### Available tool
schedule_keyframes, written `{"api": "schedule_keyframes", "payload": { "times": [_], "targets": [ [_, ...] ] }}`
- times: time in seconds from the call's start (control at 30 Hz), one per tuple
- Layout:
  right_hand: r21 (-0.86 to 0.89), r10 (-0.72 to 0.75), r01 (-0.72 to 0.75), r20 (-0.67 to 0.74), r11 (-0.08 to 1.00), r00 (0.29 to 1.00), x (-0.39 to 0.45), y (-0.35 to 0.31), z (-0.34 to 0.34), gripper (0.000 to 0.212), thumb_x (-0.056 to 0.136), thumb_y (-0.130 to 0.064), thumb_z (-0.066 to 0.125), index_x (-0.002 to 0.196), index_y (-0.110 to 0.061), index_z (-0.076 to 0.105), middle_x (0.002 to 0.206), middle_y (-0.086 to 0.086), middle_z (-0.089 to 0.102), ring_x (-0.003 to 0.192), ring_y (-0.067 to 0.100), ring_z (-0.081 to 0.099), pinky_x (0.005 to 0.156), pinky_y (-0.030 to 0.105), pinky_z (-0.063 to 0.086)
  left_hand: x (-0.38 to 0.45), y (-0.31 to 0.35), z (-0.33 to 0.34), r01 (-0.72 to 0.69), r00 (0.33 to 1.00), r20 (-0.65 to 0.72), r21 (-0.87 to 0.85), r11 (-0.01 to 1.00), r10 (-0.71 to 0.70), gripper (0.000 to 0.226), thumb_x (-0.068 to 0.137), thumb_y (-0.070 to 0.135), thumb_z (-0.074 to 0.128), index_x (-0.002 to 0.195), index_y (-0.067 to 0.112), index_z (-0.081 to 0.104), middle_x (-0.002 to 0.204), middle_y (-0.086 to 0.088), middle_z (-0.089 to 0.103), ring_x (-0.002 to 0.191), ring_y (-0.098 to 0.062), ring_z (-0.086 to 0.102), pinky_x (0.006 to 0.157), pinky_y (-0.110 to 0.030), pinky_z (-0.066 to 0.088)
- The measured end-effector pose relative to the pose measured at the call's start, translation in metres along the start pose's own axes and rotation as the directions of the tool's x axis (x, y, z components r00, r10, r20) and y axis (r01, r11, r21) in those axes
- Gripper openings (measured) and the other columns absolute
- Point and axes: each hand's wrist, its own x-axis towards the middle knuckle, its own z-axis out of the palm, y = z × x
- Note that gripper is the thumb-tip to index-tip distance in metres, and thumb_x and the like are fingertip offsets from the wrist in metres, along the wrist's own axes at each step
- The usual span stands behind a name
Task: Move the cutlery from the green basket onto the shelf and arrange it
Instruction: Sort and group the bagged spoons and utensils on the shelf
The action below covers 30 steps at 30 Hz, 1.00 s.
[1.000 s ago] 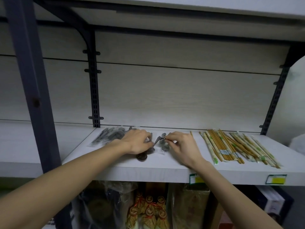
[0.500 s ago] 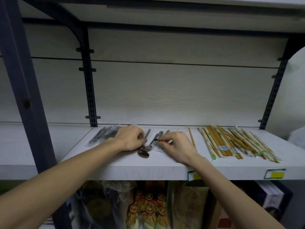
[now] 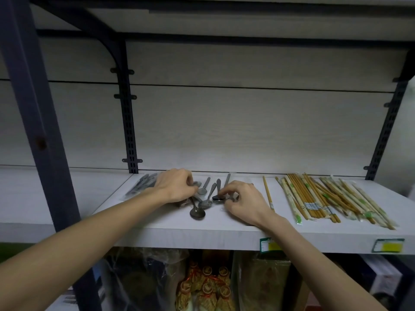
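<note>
Left hand (image 3: 175, 187) grips spoons (image 3: 203, 198) | right hand (image 3: 241, 202) pinches one | pale wood-grain shelf (image 3: 224, 232)

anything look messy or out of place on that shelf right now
Yes. The spoons between the left hand and right hand lie crossed at different angles, not in a row. One lone chopstick lies apart from the chopsticks piled to its right.

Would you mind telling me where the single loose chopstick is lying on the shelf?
In the head view, the single chopstick lies right of centre on the shelf, between the right hand and the chopstick pile, apart from both.
</note>
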Motion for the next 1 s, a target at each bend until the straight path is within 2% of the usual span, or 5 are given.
{"api": "schedule_keyframes", "payload": {
  "times": [0.23,0.43,0.67,0.83,1.0],
  "targets": [
    [-0.015,0.026,-0.026,0.005,1.0,1.0,-0.004,0.001,-0.002,0.032,0.094,-0.03,0.054,0.121,-0.026,0.069,0.128,-0.008,0.065,0.116,0.014,0.058,0.096,0.034,0.047,-0.008,0.0,-0.004,0.019,1.0,-0.007,0.104,0.994,-0.018,0.037,0.083,0.059,0.064,0.093,0.023,0.068,0.092,0.004,0.071,0.09,-0.025,0.065,0.07,-0.033,0.048],
    [-0.033,0.148,-0.148,0.009,0.988,0.989,-0.002,0.005,0.003,0.043,0.097,-0.032,0.05,0.138,-0.02,0.052,0.118,-0.003,0.07,0.103,0.021,0.065,0.092,0.039,0.051,-0.009,-0.003,-0.011,0.087,0.995,0.044,0.059,0.994,-0.09,0.035,0.085,0.055,0.069,0.097,0.022,0.07,0.093,0.0,0.072,0.089,-0.023,0.065,0.073,-0.035,0.051],
    [-0.241,0.161,-0.172,-0.065,0.955,0.985,-0.006,0.002,-0.001,0.026,0.093,-0.028,0.051,0.1,-0.019,0.075,0.101,0.005,0.073,0.099,0.029,0.062,0.075,0.034,0.048,-0.001,-0.007,-0.016,0.22,0.967,0.162,-0.146,0.965,-0.196,0.038,0.079,0.046,0.079,0.097,0.013,0.074,0.093,-0.003,0.076,0.091,-0.023,0.069,0.068,-0.033,0.048],
    [-0.183,0.024,-0.055,-0.168,0.982,0.985,-0.002,-0.005,-0.007,0.031,0.095,-0.027,0.051,0.119,-0.021,0.069,0.127,-0.003,0.065,0.121,0.02,0.053,0.098,0.034,0.042,0.002,-0.016,-0.016,0.317,0.936,0.247,-0.269,0.91,-0.253,0.036,0.074,0.048,0.079,0.087,0.015,0.077,0.087,-0.003,0.077,0.087,-0.021,0.07,0.074,-0.035,0.052],
    [-0.163,-0.064,0.075,0.078,0.984,0.995,0.014,-0.039,0.011,0.031,0.093,-0.038,0.052,0.11,-0.022,0.073,0.115,-0.001,0.07,0.111,0.022,0.059,0.091,0.035,0.049,0.005,-0.021,-0.016,0.376,0.92,0.253,-0.365,0.852,-0.298,0.031,0.081,0.043,0.075,0.08,0.012,0.073,0.072,-0.003,0.067,0.069,-0.021,0.061,0.066,-0.03,0.045]
  ]
}}
